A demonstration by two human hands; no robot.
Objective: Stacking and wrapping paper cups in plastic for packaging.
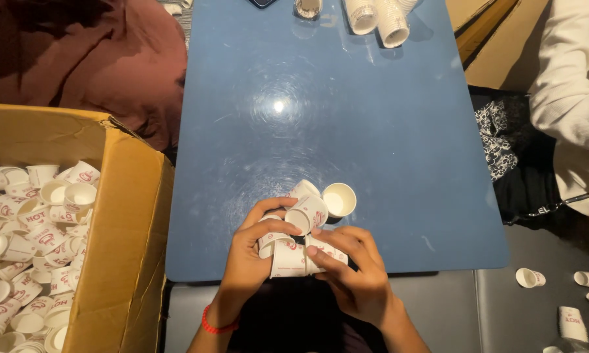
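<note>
My left hand [248, 252] and my right hand [353, 271] meet at the near edge of a blue table [346, 131]. Together they clutch a bunch of small white paper cups with red print [294, 252], several of them lying on their sides. My left fingers curl over the top of the bunch and my right fingers press on it from the right. One more small cup [339, 199] stands open side up on the table just past the bunch, touching it. A red band circles my left wrist.
A cardboard box [128, 216] full of the same small cups [33, 242] stands at the left. Stacked cups [382, 16] lie at the table's far edge. Loose cups [572, 301] are scattered on the grey seat at right. Other people sit at upper left and right.
</note>
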